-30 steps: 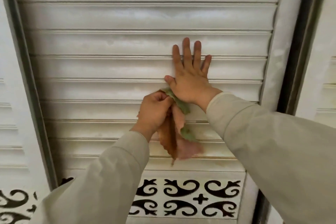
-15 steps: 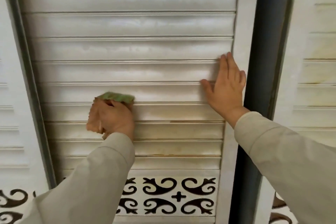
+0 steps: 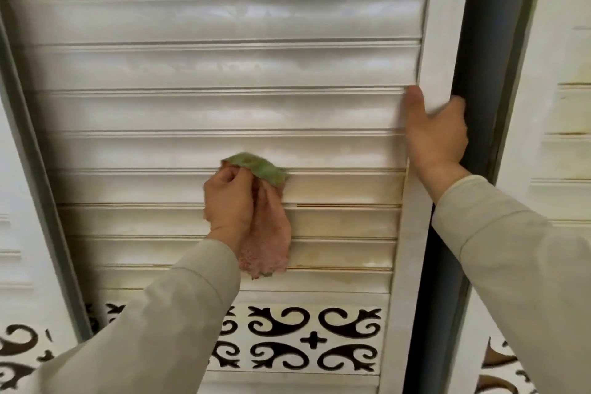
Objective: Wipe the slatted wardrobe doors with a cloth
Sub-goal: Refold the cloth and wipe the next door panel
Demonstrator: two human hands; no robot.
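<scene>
Cloth on the slats
Left hand (image 3: 228, 201) clamps the cloth (image 3: 267, 233) against the door (image 3: 224, 112); right hand (image 3: 436, 134) fingers curl round its edge.

A dark grey vertical frame strip (image 3: 460, 41) is seen in the background. Cream panelling (image 3: 569, 137) is seen right of it, a black scrollwork panel (image 3: 313, 339) lower left.

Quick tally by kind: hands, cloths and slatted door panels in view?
Hands: 2, left hand and right hand
Pink and green cloth: 1
White slatted wardrobe door panels: 3, middle, left, right
Total: 6
</scene>
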